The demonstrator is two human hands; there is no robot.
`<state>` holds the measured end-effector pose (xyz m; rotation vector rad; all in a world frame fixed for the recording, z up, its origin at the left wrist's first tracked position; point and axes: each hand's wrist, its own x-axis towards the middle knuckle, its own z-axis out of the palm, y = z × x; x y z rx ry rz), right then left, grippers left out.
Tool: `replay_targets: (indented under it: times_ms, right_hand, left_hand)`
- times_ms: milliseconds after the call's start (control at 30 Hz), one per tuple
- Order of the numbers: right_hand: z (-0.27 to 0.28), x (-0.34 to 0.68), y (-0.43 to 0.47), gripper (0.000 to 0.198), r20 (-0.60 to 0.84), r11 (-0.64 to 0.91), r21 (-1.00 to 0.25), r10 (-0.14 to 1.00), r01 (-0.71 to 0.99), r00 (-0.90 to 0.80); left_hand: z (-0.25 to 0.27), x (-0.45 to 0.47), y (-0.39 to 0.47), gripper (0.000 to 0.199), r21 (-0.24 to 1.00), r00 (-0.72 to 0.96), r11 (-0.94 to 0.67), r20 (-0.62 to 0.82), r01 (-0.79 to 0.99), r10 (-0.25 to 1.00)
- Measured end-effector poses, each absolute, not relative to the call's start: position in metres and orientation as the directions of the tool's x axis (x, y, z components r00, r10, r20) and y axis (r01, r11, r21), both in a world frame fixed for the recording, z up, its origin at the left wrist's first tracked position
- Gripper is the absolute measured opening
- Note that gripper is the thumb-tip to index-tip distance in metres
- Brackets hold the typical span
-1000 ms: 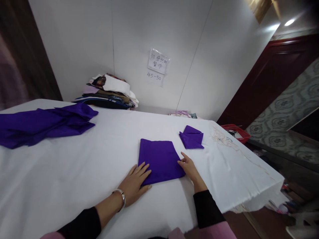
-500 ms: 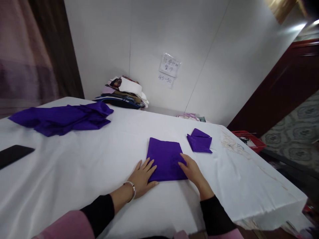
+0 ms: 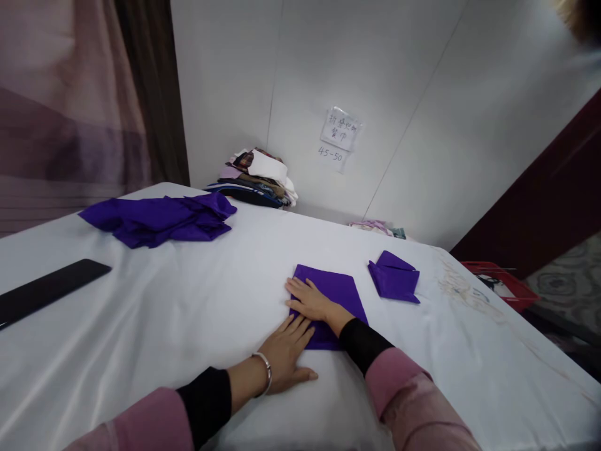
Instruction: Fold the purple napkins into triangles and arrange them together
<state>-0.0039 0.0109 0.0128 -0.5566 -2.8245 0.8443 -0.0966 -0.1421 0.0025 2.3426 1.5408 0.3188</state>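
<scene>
Purple cloth (image 3: 339, 290) lies under the right hand (image 3: 313, 303) and, seemingly, the left fingertips (image 3: 304, 326).

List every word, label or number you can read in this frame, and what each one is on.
"折叠", first line, and "餐巾", second line: handwritten on the upper sheet on the wall; the first line's remaining characters are too blurred to read surely.
"45-50": handwritten on the lower sheet, just beneath.
I can read no other text.
</scene>
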Motion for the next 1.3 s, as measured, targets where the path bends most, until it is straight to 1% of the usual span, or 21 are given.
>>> replay_targets:
  times_ms: [200,333,467,567,633,700,767,833,867,900,933,967,1000,1033,1100,1233,1300]
  right_hand:
    - [0.005,-0.026,0.050,0.058,0.025,0.791,-0.467,0.458,0.395,-0.889]
    - [0.005,-0.035,0.065,0.061,0.026,0.799,-0.430,0.477,0.421,-0.879]
    - [0.012,-0.034,0.054,0.063,0.010,0.758,-0.459,0.526,0.463,-0.850]
    - [0.020,-0.018,0.020,0.061,0.040,0.746,-0.489,0.538,0.453,-0.842]
    - [0.023,0.000,-0.007,0.057,0.077,0.743,-0.522,0.530,0.419,-0.845]
    - [0.023,0.025,-0.031,0.049,0.165,0.742,-0.555,0.541,0.376,-0.825]
    - [0.022,0.057,-0.045,0.038,0.300,0.718,-0.595,0.617,0.363,-0.728]
    - [0.019,0.095,-0.049,0.028,0.398,0.611,-0.690,0.768,0.388,-0.502]
    - [0.017,0.114,-0.049,0.026,0.405,0.525,-0.754,0.845,0.394,-0.350]
    - [0.015,0.134,-0.049,0.026,0.380,0.428,-0.818,0.904,0.384,-0.198]
    - [0.012,0.152,-0.048,0.026,0.342,0.344,-0.864,0.937,0.368,-0.074]
    - [0.009,0.168,-0.049,0.026,0.308,0.286,-0.889,0.952,0.358,0.004]
    - [0.005,0.182,-0.050,0.026,0.284,0.251,-0.896,0.958,0.366,0.038]
    - [0.001,0.192,-0.052,0.025,0.276,0.240,-0.887,0.960,0.395,0.037]
    - [-0.006,0.204,-0.058,0.022,0.299,0.273,-0.831,0.954,0.484,-0.026]
    - [-0.009,0.202,-0.066,0.025,0.401,0.439,-0.644,0.891,0.627,-0.212]
    - [-0.006,0.196,-0.067,0.025,0.413,0.493,-0.558,0.863,0.668,-0.292]
  left_hand:
    - [0.002,-0.095,-0.141,0.090,0.417,0.400,-0.356,-0.021,0.837,0.916]
    - [0.002,-0.095,-0.142,0.090,0.435,0.396,-0.352,-0.011,0.829,0.918]
    - [0.001,-0.095,-0.142,0.089,0.417,0.398,-0.358,-0.010,0.835,0.917]
    - [-0.002,-0.095,-0.140,0.085,0.382,0.387,-0.357,-0.002,0.853,0.922]
    - [-0.004,-0.096,-0.138,0.080,0.353,0.382,-0.359,0.007,0.864,0.924]
    - [-0.008,-0.097,-0.135,0.072,0.333,0.387,-0.378,0.043,0.864,0.921]
    - [-0.010,-0.099,-0.132,0.063,0.316,0.386,-0.402,0.116,0.859,0.915]
    - [-0.011,-0.101,-0.129,0.052,0.301,0.368,-0.416,0.206,0.858,0.907]
    - [-0.010,-0.102,-0.128,0.046,0.298,0.357,-0.420,0.244,0.857,0.901]
    - [-0.008,-0.103,-0.128,0.039,0.299,0.350,-0.424,0.271,0.855,0.897]
    - [-0.006,-0.103,-0.129,0.033,0.302,0.349,-0.428,0.283,0.852,0.893]
    - [-0.003,-0.103,-0.129,0.028,0.305,0.351,-0.431,0.284,0.849,0.892]
    - [0.000,-0.103,-0.130,0.023,0.305,0.356,-0.434,0.278,0.848,0.892]
    - [0.002,-0.102,-0.131,0.019,0.301,0.363,-0.436,0.269,0.848,0.892]
    - [0.005,-0.102,-0.131,0.017,0.287,0.373,-0.439,0.258,0.851,0.891]
    - [0.005,-0.103,-0.130,0.020,0.270,0.384,-0.449,0.262,0.852,0.886]
    - [0.004,-0.105,-0.130,0.021,0.269,0.389,-0.455,0.265,0.849,0.883]
